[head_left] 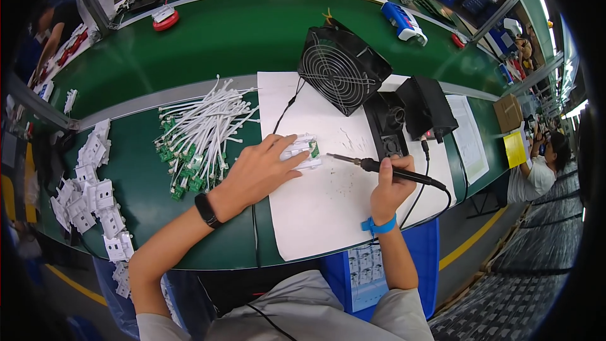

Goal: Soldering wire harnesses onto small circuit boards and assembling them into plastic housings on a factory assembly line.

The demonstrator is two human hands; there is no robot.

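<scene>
My left hand (pixel 262 163) rests on the white paper with its fingers around a white plastic housing (pixel 305 164), holding it down. A small green circuit board (pixel 314 148) shows at the housing's right end; part of the housing is hidden under my fingers. In my right hand (pixel 390 192) is a soldering iron (pixel 371 165) with a black handle, gripped like a pen. Its metal tip points left, close to the housing's right end; whether it touches cannot be made out.
Left of the paper lies a heap of white cables with green boards (pixel 202 132). White plastic housings (pixel 101 196) pile up farther left. A black fan (pixel 341 66) stands at the back, beside an iron stand (pixel 386 126) and a black box (pixel 428 108). A blue bin (pixel 429 259) sits below the edge.
</scene>
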